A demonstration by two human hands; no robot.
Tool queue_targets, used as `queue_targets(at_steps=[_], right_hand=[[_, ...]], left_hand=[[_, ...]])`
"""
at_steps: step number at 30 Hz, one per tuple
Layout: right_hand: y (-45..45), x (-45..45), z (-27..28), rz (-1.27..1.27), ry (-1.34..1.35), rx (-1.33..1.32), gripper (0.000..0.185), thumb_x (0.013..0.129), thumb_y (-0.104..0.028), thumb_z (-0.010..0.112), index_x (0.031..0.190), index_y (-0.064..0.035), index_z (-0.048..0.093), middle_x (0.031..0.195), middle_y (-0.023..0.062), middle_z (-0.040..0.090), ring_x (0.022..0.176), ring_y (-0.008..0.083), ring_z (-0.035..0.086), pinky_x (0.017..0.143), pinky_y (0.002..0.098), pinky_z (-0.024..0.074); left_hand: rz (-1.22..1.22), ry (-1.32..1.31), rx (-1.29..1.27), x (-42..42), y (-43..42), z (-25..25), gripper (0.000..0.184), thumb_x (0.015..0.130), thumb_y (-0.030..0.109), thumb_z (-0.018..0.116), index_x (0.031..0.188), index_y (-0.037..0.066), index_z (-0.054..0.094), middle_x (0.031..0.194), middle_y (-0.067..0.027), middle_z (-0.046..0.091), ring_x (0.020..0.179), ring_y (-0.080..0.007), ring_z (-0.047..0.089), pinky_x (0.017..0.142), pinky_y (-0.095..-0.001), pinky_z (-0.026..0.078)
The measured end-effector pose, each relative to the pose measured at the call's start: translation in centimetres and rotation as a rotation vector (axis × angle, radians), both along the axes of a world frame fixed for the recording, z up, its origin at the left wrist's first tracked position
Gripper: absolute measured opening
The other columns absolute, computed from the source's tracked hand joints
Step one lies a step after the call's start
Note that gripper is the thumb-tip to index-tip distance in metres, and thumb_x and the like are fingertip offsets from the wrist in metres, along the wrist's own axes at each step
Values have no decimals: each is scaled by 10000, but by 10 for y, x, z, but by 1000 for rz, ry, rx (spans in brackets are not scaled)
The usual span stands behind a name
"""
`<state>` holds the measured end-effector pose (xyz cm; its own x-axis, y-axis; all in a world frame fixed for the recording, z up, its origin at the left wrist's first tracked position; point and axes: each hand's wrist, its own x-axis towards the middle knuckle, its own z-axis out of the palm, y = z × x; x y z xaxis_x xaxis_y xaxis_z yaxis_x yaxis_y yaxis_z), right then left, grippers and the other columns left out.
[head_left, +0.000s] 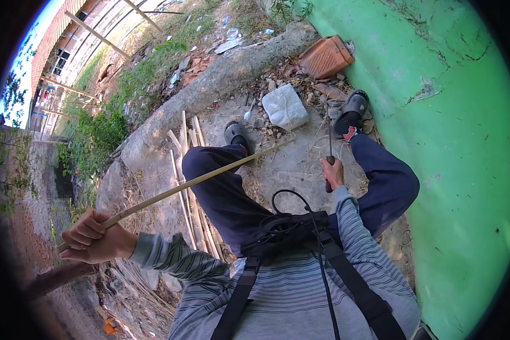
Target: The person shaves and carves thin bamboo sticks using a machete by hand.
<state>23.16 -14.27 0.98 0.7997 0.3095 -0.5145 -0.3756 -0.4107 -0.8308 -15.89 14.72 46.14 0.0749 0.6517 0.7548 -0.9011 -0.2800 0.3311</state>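
A long, thin bamboo strip (209,176) slants across my left knee, its far end over the ground between my feet. My left hand (99,235) is closed round its near end, out to the left. On the other side, my right hand (333,171) grips the dark handle of a long-bladed knife (330,139). The narrow blade points forward, away from me, toward my right foot. Blade and strip are apart. Several split bamboo strips (195,212) lie on the ground beside my left leg.
A pale stone block (285,107) sits ahead between my feet, with a white plastic spoon (248,113) near it. An orange clay block (327,57) leans by the green wall (464,170) on my right. A raised concrete edge (209,85) curves along the front left.
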Motion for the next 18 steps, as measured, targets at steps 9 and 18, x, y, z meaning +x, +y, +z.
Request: queue_targets(at_steps=[9,18], right_hand=[[37,-43,73,588,-130,258,328,918,-280,713,744,-19,615,605,34,566,574,123,532,568,330,438],[82,-65,104,829,-249,446,347,911,-298,737,841,25,631,629,87,583,609,138,488,606,373,424]], left_hand=[[204,82,6,62,-41,8,593,1060,594,430,663,186,263,554,61,207,471,-67,149,431,-261,177],[489,215,-60,96,-87,20,550,1067,588,398,720,187,252,598,55,201,513,-63,123,448,-269,163]])
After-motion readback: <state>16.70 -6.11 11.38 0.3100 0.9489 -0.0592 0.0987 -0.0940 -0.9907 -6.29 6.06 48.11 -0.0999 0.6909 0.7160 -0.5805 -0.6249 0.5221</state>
